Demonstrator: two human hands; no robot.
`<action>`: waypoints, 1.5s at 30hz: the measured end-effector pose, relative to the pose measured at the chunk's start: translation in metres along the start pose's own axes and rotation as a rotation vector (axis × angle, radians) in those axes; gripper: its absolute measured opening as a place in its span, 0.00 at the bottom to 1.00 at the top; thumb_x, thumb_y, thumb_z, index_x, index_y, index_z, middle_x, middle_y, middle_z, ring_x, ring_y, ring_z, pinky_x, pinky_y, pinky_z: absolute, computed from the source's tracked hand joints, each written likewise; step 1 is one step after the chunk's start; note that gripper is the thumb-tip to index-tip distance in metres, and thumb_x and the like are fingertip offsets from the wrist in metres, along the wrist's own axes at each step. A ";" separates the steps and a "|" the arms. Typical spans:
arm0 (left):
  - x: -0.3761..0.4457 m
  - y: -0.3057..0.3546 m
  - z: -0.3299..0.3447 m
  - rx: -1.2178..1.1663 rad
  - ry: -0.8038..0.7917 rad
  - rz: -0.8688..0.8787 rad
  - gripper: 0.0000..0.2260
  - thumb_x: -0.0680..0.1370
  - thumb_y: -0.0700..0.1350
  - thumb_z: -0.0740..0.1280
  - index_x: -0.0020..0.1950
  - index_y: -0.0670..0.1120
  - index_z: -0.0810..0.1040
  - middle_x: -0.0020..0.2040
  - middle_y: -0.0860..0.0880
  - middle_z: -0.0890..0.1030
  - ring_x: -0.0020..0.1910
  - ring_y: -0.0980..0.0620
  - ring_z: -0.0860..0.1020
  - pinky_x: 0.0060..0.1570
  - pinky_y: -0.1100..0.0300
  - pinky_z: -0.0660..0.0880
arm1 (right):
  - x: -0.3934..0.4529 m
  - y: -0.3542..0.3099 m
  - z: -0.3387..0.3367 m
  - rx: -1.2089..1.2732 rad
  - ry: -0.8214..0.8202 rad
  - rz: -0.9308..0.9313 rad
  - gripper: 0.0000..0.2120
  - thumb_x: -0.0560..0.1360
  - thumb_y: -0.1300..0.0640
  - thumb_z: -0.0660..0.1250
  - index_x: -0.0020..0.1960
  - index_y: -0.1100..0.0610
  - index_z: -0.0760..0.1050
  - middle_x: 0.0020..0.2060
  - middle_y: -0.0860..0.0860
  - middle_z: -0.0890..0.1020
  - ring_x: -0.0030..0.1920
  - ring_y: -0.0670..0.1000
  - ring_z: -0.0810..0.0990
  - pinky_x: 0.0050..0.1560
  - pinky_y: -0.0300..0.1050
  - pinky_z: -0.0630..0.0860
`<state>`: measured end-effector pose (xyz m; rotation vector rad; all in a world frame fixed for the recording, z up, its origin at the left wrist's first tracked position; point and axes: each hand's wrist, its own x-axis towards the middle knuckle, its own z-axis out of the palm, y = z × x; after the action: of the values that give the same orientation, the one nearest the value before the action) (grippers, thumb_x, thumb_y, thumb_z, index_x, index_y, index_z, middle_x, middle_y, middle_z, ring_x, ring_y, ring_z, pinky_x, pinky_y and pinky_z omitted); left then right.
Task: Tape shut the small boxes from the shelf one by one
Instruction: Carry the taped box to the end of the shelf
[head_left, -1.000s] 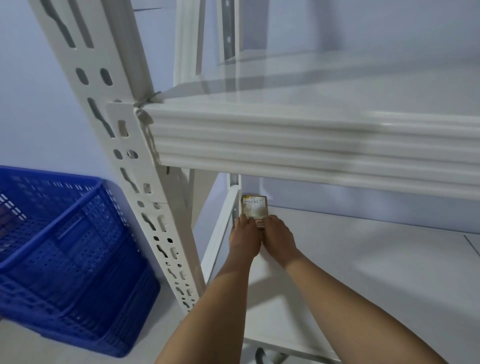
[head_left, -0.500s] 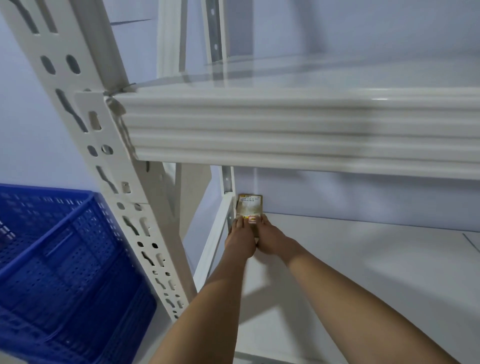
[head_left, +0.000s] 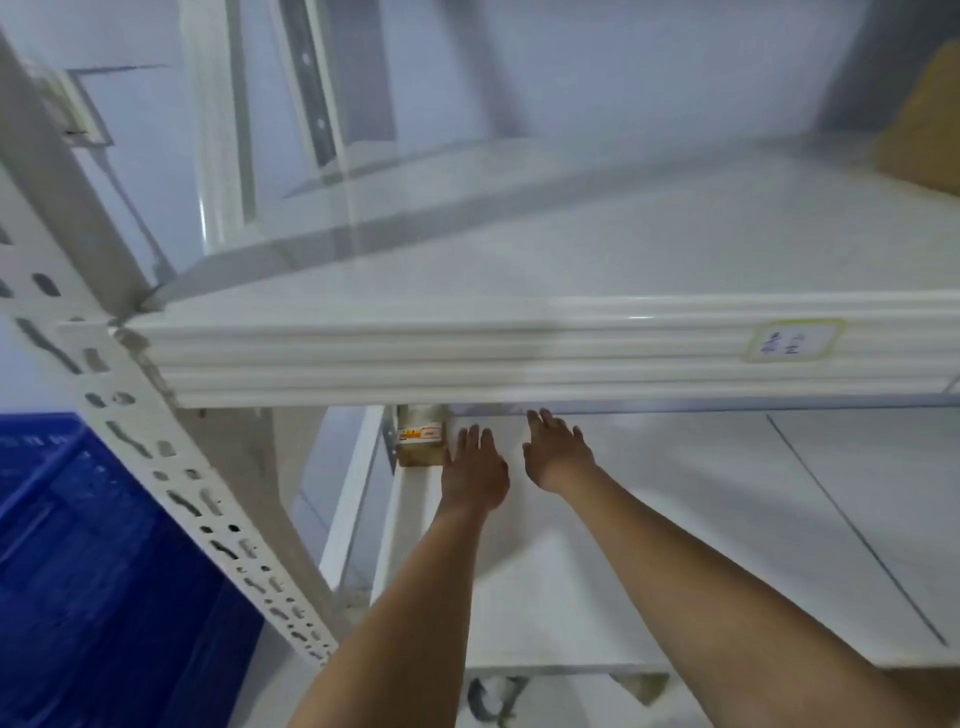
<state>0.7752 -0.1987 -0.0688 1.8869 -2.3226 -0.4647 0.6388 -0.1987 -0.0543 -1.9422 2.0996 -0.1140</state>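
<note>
Currently, head view: small box (head_left: 420, 437) stands at centre frame, back left corner of lower shelf (head_left: 701, 519), against rear post, partly hidden under upper shelf beam (head_left: 467, 358). Left hand (head_left: 474, 470) just right of box, nearer one, fingers straight, holding nothing; contact uncertain. Right hand (head_left: 557, 451) further right, fingers spread, released. Box long axis looks upright. Red-yellow box label and beam sticker (head_left: 792, 340) at right unreadable. Blue crate (head_left: 78, 571) lower left.

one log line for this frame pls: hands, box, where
left hand: open, beside box, contact unclear | right hand: open, empty | small brown cardboard box: on white metal shelf, back-left corner
</note>
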 end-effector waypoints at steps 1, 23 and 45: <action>-0.002 0.021 0.002 -0.008 -0.044 0.030 0.25 0.85 0.48 0.52 0.82 0.43 0.52 0.82 0.46 0.51 0.81 0.47 0.48 0.78 0.45 0.49 | -0.013 0.019 -0.008 -0.020 0.012 0.033 0.29 0.85 0.52 0.52 0.82 0.58 0.48 0.81 0.55 0.53 0.80 0.56 0.55 0.79 0.57 0.51; -0.114 0.543 0.055 0.086 -0.169 0.526 0.28 0.85 0.55 0.46 0.82 0.41 0.50 0.82 0.47 0.54 0.81 0.46 0.50 0.77 0.40 0.48 | -0.289 0.471 -0.195 -0.079 0.204 0.550 0.30 0.85 0.44 0.48 0.82 0.57 0.50 0.82 0.53 0.50 0.80 0.55 0.52 0.79 0.57 0.47; 0.000 0.787 0.153 0.117 -0.208 0.421 0.29 0.86 0.56 0.45 0.82 0.42 0.47 0.83 0.46 0.48 0.81 0.46 0.47 0.78 0.39 0.47 | -0.199 0.739 -0.249 -0.042 0.140 0.459 0.30 0.85 0.45 0.50 0.82 0.56 0.47 0.82 0.53 0.51 0.81 0.54 0.50 0.79 0.55 0.47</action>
<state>-0.0031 -0.0324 0.0265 1.3813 -2.8402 -0.5005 -0.1261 0.0348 0.0338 -1.4581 2.5990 -0.1142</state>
